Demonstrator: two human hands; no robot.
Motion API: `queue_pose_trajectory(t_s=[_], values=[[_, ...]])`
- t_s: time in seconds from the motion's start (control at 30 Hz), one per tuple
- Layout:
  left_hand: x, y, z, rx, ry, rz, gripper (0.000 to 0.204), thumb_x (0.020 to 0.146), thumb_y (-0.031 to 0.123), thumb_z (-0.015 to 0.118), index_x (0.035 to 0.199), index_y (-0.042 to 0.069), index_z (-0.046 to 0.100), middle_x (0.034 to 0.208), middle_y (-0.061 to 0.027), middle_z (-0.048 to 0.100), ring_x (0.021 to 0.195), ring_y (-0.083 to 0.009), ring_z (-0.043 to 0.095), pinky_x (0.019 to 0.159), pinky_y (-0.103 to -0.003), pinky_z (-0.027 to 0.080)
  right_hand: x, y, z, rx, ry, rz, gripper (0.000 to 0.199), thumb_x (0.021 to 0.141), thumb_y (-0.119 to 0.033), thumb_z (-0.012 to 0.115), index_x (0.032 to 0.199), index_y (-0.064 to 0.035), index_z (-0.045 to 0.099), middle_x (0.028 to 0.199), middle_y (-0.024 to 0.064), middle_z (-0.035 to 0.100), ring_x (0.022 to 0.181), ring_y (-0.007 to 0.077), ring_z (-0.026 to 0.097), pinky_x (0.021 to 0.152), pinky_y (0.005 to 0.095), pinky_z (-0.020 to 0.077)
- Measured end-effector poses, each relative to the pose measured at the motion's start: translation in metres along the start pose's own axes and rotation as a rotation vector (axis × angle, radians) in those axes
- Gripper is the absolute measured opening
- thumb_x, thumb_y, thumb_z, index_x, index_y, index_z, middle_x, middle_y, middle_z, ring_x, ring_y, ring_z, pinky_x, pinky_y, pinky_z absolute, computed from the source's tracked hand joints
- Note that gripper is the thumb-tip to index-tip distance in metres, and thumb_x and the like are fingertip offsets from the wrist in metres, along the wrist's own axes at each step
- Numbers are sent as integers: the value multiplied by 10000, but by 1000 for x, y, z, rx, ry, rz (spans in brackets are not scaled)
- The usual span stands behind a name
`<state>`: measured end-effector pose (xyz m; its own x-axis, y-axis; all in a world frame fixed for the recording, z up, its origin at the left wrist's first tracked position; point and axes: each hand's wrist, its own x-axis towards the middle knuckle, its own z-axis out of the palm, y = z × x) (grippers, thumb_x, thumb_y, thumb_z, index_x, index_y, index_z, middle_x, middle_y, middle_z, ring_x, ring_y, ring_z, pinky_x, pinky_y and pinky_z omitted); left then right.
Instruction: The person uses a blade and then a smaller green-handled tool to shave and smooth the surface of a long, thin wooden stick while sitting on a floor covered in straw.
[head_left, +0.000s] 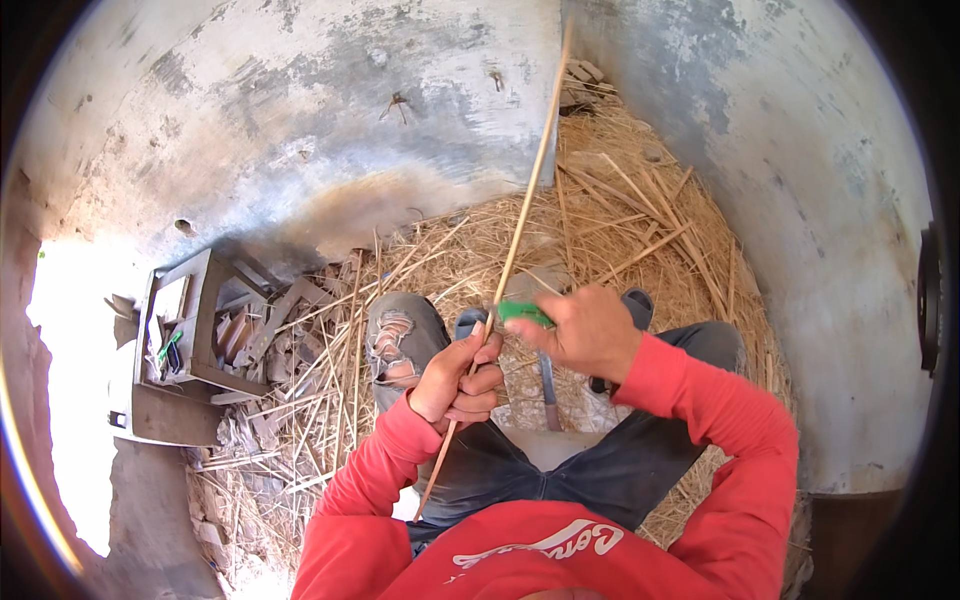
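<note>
A long, thin strip of wood or bamboo [525, 215] runs slantwise from near my lap up toward the wall corner. My left hand [462, 385] is closed around its lower part, with the thumb along it. In my right hand [590, 335] is a green-handled knife [524, 314], its end against or very close to the strip just above my left fingers. I cannot make out its blade. The strip's lower tip [420, 512] sticks out below my left hand, over my thigh. My right hand is slightly blurred.
I sit with bent knees. A narrow dark blade-like object [549, 390] is between my legs. Straw-like shavings and loose strips [650, 215] cover the floor ahead. At the left, a wooden stool [180, 385] lies tipped beside scraps. Worn plaster walls [330, 110] meet at a corner ahead.
</note>
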<state>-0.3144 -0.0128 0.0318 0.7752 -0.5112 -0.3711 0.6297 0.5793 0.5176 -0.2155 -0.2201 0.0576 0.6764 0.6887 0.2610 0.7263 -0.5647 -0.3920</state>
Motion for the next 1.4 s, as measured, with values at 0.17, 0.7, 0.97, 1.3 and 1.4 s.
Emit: queue_pose_trajectory(t_s=[0.17,0.7,0.97,1.3,1.4], values=[[-18,-30,-6,48,-77,-158,404,1051,520,346,796,207,354,545,83,220,384,-23,151,322,-203,118,28,93,-30,-66,222,349,656,968,-622,452,850,-33,716,535,193,562,515,365,609,497,465,475],[-83,-60,-61,551,390,117,381,1072,413,378,872,102,469,565,41,359,427,-60,306,398,-223,246,21,233,-99,-63,601,620,716,985,-640,409,582,-59,519,505,12,360,500,142,403,528,349,352],[-43,-42,-37,629,359,400,361,1095,328,329,991,43,526,568,44,351,428,-37,288,399,-205,243,10,95,-41,361,404,295,621,953,-630,492,914,-40,683,633,-32,488,559,114,449,530,315,343],[10,-29,33,757,253,624,342,1095,269,326,1138,-4,527,630,22,432,524,-63,395,495,-230,352,17,-16,-18,886,159,89,287,934,-282,697,1019,-8,682,759,-34,604,697,46,508,632,241,418],[16,-18,56,1134,260,736,297,1054,168,424,1253,-39,503,810,-96,580,747,-176,590,710,-318,492,37,-26,-34,740,331,-18,276,962,-273,637,985,2,647,642,36,538,574,124,470,549,317,390]])
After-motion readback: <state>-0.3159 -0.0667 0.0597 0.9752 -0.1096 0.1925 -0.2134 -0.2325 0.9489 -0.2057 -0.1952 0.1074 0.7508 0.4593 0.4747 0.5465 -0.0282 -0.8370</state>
